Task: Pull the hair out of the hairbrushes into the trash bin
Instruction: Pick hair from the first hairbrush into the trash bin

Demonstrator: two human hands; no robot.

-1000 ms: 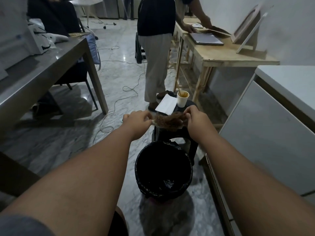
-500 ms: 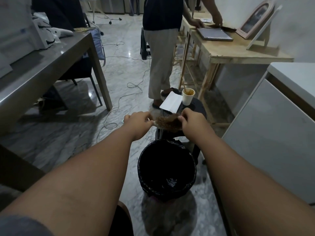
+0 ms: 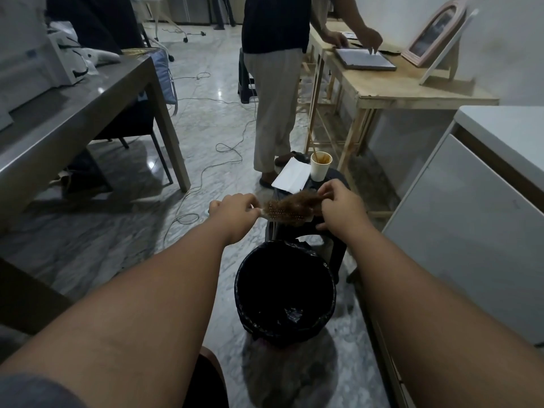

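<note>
Left hand (image 3: 235,210) is closed around the handle end of a pale paddle hairbrush with light-tipped pins (image 3: 282,214), held level. Right hand (image 3: 341,206) pinches a tangled clump of reddish-brown hair (image 3: 297,200) sitting on the bristles (fingertips partly hidden in it). Brush and hair hang just beyond the far rim of a round bin lined with a black plastic bag (image 3: 285,293). Behind stands a dark plastic stool (image 3: 332,240) bearing a white paper cup (image 3: 320,167) and a folded white paper (image 3: 291,175).
</note>
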